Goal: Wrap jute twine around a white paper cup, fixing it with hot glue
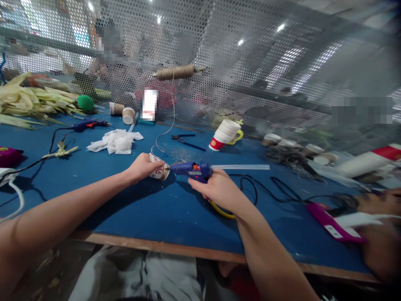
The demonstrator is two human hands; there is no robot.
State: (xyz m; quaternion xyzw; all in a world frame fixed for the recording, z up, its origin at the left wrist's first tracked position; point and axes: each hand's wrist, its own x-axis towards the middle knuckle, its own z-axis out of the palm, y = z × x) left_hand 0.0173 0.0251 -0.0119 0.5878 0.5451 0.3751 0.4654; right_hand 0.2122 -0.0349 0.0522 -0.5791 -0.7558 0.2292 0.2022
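My left hand [142,168] is closed around a small printed paper cup [156,172] lying on its side. In my right hand [219,188] is a blue hot glue gun [202,170], a clear glue stick [241,167] poking out of its back. The gun's nozzle meets the cup near its brown end; whether they touch, I cannot tell. Twine from a spool [176,72] on the mesh runs down to the cup. Behind my hands lie blue-handled pliers [189,143]. A yellow loop [223,210] shows below my right hand, partly hidden by it.
Stacked white cups [224,134] lean beyond the pliers. White tissue [115,141], a second glue gun [90,124], a green ball [85,103] and corn husks [34,98] are leftward. Black cable [282,190] leads to a purple power strip [333,223] near another person's hand [380,205]. Perforated mesh stands behind.
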